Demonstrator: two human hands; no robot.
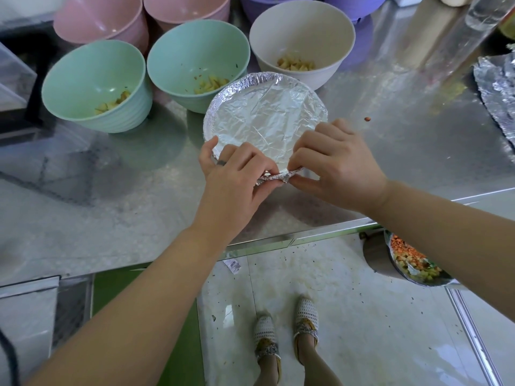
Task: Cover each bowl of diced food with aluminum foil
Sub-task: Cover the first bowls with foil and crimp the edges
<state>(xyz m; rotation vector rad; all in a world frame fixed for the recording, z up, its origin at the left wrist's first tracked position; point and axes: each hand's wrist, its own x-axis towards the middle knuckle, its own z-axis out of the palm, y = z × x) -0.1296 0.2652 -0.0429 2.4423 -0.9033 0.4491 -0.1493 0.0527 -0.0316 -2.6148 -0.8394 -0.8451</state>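
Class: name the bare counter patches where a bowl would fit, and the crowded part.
Bare: the counter left of the left hand, before the green bowls; also between the right hand and the loose foil sheet. Crowded: the back, around the white bowl.

The steel table (111, 190) bears green bowls (83, 79) (189, 57), a white bowl (303, 32), a foil-covered bowl (264, 112) and loose foil (498, 90).

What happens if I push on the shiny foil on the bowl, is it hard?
Probably not hard: the foil is full of creases, so it likely dents and stays dented. It seems thin and bendy, since the left hand and right hand pinch its edge into folds.
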